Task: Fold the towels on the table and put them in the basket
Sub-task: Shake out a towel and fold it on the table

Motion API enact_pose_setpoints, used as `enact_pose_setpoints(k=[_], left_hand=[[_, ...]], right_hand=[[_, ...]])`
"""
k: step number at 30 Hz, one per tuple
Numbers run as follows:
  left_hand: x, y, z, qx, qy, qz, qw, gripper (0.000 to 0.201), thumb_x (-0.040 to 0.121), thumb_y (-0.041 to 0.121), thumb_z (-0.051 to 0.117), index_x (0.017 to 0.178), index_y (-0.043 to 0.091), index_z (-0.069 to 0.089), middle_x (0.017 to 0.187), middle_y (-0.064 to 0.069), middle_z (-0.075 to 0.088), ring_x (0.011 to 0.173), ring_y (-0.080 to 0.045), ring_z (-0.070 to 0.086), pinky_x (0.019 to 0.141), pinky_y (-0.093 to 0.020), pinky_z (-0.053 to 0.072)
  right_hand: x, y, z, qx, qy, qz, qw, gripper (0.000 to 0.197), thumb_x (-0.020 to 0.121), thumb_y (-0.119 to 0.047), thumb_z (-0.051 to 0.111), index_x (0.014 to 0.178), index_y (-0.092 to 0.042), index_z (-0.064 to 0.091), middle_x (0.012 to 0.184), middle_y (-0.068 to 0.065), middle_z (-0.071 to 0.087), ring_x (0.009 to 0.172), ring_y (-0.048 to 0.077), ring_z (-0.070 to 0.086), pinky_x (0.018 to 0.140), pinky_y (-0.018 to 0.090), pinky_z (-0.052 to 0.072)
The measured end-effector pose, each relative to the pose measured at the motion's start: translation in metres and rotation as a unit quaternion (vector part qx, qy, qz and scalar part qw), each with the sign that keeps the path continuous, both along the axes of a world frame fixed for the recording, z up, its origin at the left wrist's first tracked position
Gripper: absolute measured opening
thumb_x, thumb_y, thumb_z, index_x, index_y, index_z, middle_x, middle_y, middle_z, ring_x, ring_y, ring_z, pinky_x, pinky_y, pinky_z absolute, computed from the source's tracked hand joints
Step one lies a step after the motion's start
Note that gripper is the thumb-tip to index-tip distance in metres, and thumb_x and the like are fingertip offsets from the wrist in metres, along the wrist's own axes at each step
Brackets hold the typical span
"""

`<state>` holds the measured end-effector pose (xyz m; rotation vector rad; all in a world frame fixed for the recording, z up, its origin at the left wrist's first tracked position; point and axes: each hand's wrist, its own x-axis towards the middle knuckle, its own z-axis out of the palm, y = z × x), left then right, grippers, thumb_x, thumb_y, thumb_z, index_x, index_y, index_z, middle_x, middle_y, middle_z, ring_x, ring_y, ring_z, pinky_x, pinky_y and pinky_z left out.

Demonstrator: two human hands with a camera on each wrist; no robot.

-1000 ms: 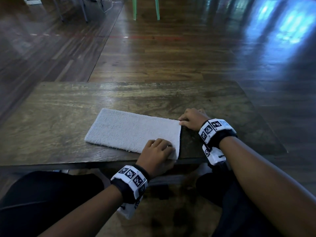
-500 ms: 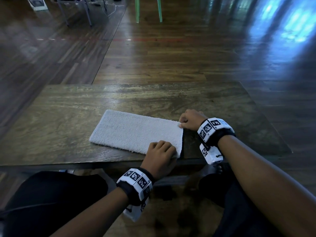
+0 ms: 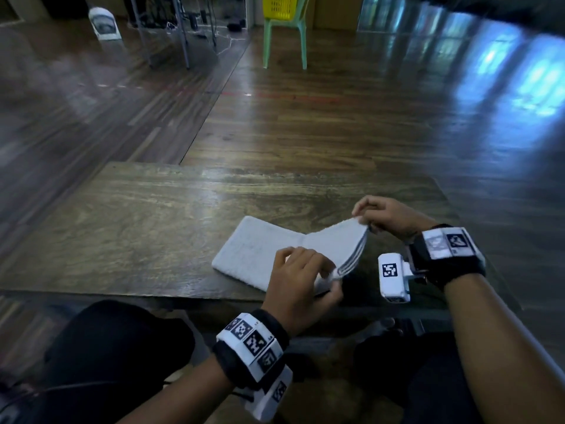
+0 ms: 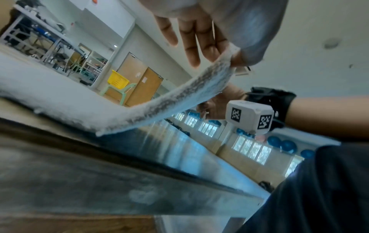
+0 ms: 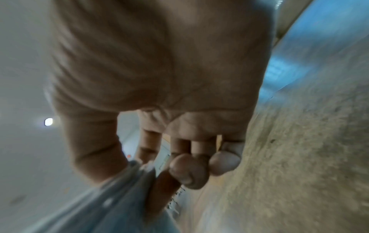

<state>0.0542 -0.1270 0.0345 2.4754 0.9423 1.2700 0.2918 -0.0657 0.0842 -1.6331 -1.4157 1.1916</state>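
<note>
A white folded towel (image 3: 260,255) lies on the dark wooden table (image 3: 153,228), its right half raised off the surface. My left hand (image 3: 305,280) pinches the near right corner of that raised end; my right hand (image 3: 376,215) pinches the far right corner. In the left wrist view the towel (image 4: 159,107) curves up from the table to my left fingers (image 4: 199,39). The right wrist view is blurred; it shows the towel edge (image 5: 127,181) caught between thumb and fingers. A yellow basket (image 3: 278,6) sits on a green chair (image 3: 286,41) far across the floor.
The table's near edge (image 3: 183,296) runs just in front of my lap. Metal table legs (image 3: 183,35) and cables stand on the wooden floor at the far left. A small white device (image 3: 104,24) rests on the floor there.
Both hands lifted the towel's right end off the table and are carrying it leftward. The head view tilted up, bringing the chair and basket into sight.
</note>
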Motion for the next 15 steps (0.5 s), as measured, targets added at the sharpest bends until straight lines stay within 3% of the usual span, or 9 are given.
enact_pose_setpoints(k=[4,7,10,11,13,15], left_hand=[[-0.006,-0.003,0.011,-0.047,-0.053,0.016,0.997,0.011,0.074,0.029,0.061,0.076,0.019,0.057,0.074,0.013,0.057,0.073,-0.005,0.051,0.081,-0.027,0.035],[-0.015,0.001,0.013,-0.069,-0.065,0.031,0.995,0.012,0.074,0.030,0.060,0.074,0.019,0.055,0.073,0.014,0.056,0.071,-0.004,0.051,0.081,-0.026,0.035],[-0.028,0.008,0.010,-0.097,-0.077,0.054,0.991,0.014,0.075,0.033,0.056,0.073,0.019,0.054,0.072,0.016,0.055,0.072,-0.002,0.051,0.082,-0.020,0.032],[-0.033,0.011,0.009,-0.110,-0.082,0.063,0.989,0.015,0.075,0.035,0.055,0.074,0.020,0.054,0.072,0.016,0.055,0.073,-0.001,0.050,0.083,-0.018,0.031],[-0.043,0.017,0.004,-0.133,-0.091,0.078,0.984,0.015,0.075,0.037,0.054,0.074,0.021,0.054,0.072,0.018,0.054,0.074,0.000,0.050,0.083,-0.019,0.032],[-0.054,0.027,-0.002,-0.150,-0.098,0.089,0.980,0.014,0.075,0.037,0.055,0.073,0.024,0.052,0.070,0.017,0.054,0.071,-0.002,0.052,0.078,-0.028,0.041]], right_hand=[[0.011,-0.010,0.011,0.013,0.101,0.034,0.994,0.015,0.066,-0.011,0.055,0.075,-0.011,0.067,0.063,0.003,0.060,0.050,0.006,0.050,0.045,0.014,0.036],[0.015,-0.007,0.012,0.000,0.107,0.103,0.989,0.029,0.068,0.001,0.055,0.085,-0.013,0.074,0.070,0.000,0.068,0.057,0.005,0.057,0.047,0.012,0.039],[0.009,0.000,0.011,0.014,0.064,0.138,0.988,0.040,0.078,0.016,0.056,0.091,-0.017,0.074,0.076,-0.002,0.071,0.064,0.004,0.061,0.052,0.011,0.043],[0.004,0.004,0.012,0.021,0.055,0.140,0.988,0.036,0.080,0.012,0.057,0.093,-0.018,0.072,0.077,-0.003,0.072,0.065,0.003,0.061,0.053,0.011,0.043],[-0.009,0.012,0.014,0.015,0.035,0.139,0.990,0.016,0.075,-0.016,0.074,0.091,-0.019,0.072,0.077,-0.003,0.071,0.065,0.003,0.059,0.055,0.012,0.043],[-0.019,0.026,0.011,0.007,-0.001,0.128,0.992,0.036,0.060,-0.043,0.082,0.088,-0.022,0.074,0.081,-0.002,0.070,0.071,0.007,0.058,0.061,0.017,0.043]])
